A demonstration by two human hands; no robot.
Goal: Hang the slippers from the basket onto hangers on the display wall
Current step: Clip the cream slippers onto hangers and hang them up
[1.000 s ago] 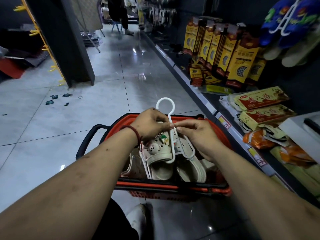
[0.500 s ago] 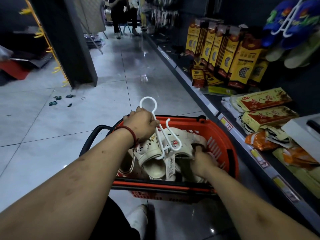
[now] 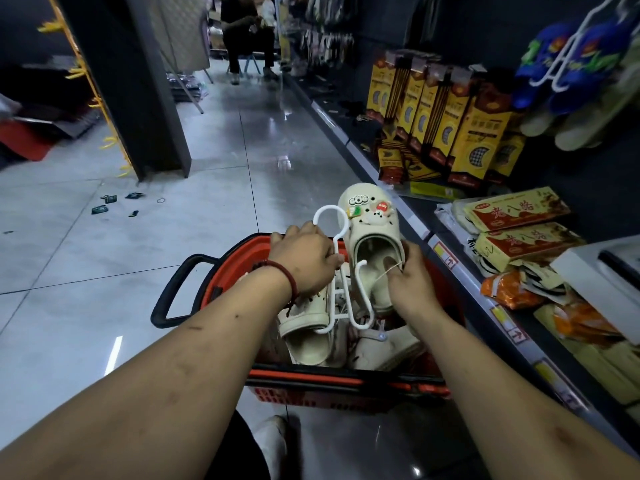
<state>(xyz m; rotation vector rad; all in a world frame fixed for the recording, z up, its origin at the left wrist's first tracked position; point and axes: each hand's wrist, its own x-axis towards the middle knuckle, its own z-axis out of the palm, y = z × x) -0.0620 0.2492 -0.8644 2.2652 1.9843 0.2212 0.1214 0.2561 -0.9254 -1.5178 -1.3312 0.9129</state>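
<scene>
step: fit slipper onto hanger | left hand (image 3: 304,261) grips white hanger (image 3: 328,208) by its neck, centre frame | right hand (image 3: 408,285) pinches cream slipper (image 3: 370,220) at heel rim, toe up, above red basket (image 3: 346,379) | advice: steady hanger, guide its free prong into the opening, seat fully

Left of the basket (image 3: 235,258), the tiled floor (image 3: 104,271) gives you open room out to the dark pillar (image 3: 145,98). Ahead, the floor is open too. On the right, the shelf edge (image 3: 446,261) runs just beside the basket rim; packets (image 3: 519,211) and yellow boxes (image 3: 478,133) crowd the shelf, and blue slippers (image 3: 568,64) hang above them. Over the basket, your left hand (image 3: 304,259) gripping the hanger (image 3: 353,296) and your right hand (image 3: 408,282) holding the raised slipper (image 3: 367,216) fill the room (loose slippers (image 3: 308,341) pack the bottom).
</scene>
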